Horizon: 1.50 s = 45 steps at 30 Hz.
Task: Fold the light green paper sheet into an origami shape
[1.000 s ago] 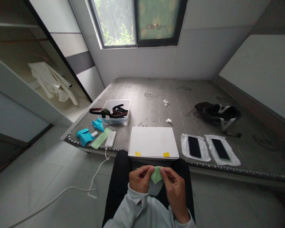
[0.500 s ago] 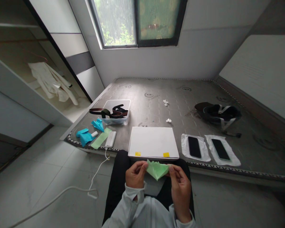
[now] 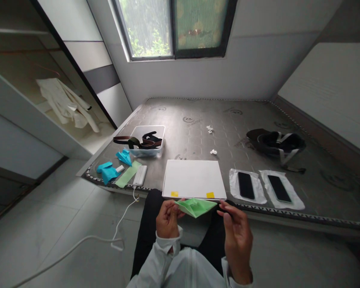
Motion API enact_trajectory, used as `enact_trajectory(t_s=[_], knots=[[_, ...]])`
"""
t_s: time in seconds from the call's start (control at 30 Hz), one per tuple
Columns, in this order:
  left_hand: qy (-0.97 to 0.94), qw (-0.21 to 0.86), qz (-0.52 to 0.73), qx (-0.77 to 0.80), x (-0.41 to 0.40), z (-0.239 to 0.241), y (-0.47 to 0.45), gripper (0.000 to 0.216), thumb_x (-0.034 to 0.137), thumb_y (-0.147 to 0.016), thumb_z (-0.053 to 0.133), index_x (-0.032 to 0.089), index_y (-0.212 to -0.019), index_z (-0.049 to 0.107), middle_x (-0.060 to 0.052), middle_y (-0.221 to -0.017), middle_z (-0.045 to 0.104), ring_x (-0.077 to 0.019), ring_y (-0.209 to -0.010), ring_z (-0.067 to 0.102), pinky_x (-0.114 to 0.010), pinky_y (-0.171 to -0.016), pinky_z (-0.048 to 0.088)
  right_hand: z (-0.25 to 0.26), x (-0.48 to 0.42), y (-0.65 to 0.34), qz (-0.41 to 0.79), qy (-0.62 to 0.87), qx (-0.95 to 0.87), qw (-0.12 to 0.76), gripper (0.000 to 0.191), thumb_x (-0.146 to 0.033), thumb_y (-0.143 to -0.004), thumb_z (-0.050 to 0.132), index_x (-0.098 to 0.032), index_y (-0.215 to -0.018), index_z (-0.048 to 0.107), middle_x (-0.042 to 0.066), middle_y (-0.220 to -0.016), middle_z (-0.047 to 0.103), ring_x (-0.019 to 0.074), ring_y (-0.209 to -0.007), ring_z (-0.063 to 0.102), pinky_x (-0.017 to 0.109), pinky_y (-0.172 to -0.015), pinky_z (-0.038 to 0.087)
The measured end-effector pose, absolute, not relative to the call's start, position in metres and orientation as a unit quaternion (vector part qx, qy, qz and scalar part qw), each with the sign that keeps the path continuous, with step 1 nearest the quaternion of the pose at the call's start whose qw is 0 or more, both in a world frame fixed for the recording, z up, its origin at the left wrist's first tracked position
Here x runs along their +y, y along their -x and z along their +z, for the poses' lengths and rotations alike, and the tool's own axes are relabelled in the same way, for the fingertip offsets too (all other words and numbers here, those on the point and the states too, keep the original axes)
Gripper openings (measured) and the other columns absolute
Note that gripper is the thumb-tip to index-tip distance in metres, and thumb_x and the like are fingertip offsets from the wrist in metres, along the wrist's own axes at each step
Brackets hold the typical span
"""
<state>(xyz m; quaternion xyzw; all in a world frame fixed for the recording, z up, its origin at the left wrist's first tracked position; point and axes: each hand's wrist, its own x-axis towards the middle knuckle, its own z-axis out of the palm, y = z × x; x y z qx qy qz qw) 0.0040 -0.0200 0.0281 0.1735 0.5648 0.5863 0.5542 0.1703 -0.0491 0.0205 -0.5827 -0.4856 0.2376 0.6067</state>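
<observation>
A light green folded paper boat [image 3: 195,207] hangs above my lap, stretched wide with a small peak in its middle. My left hand [image 3: 167,219] pinches its left tip. My right hand [image 3: 237,232] sits by its right tip, fingers curled; whether they still touch the paper I cannot tell. Just beyond lies a white board [image 3: 193,179] with two yellow tape tabs at the mattress edge.
On the grey mattress [image 3: 198,124]: two black phones [image 3: 246,185] on white sheets, a dark bag [image 3: 276,144], a clear box of belts [image 3: 146,141], blue paper shapes [image 3: 108,172], a green strip [image 3: 127,174], a white power bank [image 3: 140,175] with its cable down to the floor.
The green paper went from a small folded triangle between both hands to a wide boat shape as my hands drew apart. My right hand moved right.
</observation>
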Motion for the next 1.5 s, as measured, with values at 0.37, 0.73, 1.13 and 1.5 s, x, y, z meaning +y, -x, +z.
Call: enact_trajectory(t_s=[0.37, 0.73, 1.13, 1.5], knots=[[-0.207, 0.554, 0.584, 0.556, -0.028, 0.022, -0.008, 0.053, 0.06, -0.059, 0.079, 0.017, -0.079, 0.055, -0.008, -0.097, 0.078, -0.0155, -0.084, 0.075, -0.019, -0.064, 0.063, 0.033, -0.042, -0.165, 0.029, 0.573, -0.707, 0.413, 0.02, -0.024, -0.097, 0.06, -0.025, -0.112, 0.073, 0.007, -0.139, 0.055, 0.0203, -0.124, 0.056, 0.036, -0.102, 0.05], [-0.238, 0.543, 0.58, 0.558, -0.031, 0.022, -0.009, 0.041, 0.054, -0.067, 0.076, 0.017, -0.078, 0.061, -0.007, -0.096, 0.078, -0.0143, -0.086, 0.075, -0.018, -0.07, 0.064, 0.04, -0.044, -0.156, 0.002, 0.561, -0.731, 0.388, 0.025, -0.031, -0.099, 0.056, -0.023, -0.121, 0.066, 0.009, -0.135, 0.057, 0.0244, -0.123, 0.055, 0.044, -0.101, 0.047], [-0.328, 0.503, 0.554, 0.577, -0.035, 0.018, -0.006, 0.018, 0.037, -0.076, 0.069, 0.02, -0.076, 0.068, -0.002, -0.1, 0.078, -0.0088, -0.092, 0.074, -0.013, -0.083, 0.06, 0.053, -0.038, -0.15, -0.033, 0.493, -0.78, 0.385, 0.023, -0.017, -0.094, 0.061, -0.028, -0.113, 0.069, 0.008, -0.129, 0.057, 0.0216, -0.121, 0.053, 0.048, -0.11, 0.036], [-0.328, 0.488, 0.582, 0.561, -0.038, 0.023, -0.011, 0.017, 0.034, -0.077, 0.07, 0.017, -0.078, 0.068, -0.002, -0.097, 0.078, -0.0091, -0.089, 0.074, -0.015, -0.082, 0.062, 0.057, -0.038, -0.15, -0.03, 0.504, -0.762, 0.405, 0.01, -0.016, -0.093, 0.063, -0.022, -0.102, 0.065, 0.008, -0.117, 0.062, 0.0192, -0.114, 0.056, 0.047, -0.111, 0.034]])
